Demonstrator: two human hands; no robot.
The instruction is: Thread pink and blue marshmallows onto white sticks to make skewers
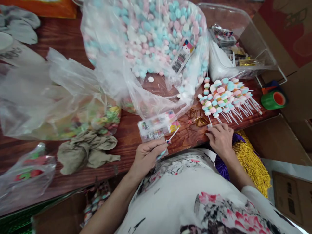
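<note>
My left hand [147, 154] is closed around a small clear bag by the table's near edge. A white stick [174, 134] pokes out of its gathered top, and a bit of pale blue candy [161, 155] shows below. My right hand [220, 138] rests at the table edge with curled fingers; whatever is at its fingertips is too small to make out. Gold twist ties [201, 121] lie just left of it. Beyond it is a pile of candy skewers [223, 94] in pink, white and blue. Flat printed bags [156, 125] lie beyond my left hand.
A large open plastic bag of pastel candies [156, 39] stands at the back. The clear bin [251, 19] at right holds packaging. Green tape [273, 99] sits near the right edge. At left are a bag of colourful candy [80, 125] and crumpled gloves [85, 151].
</note>
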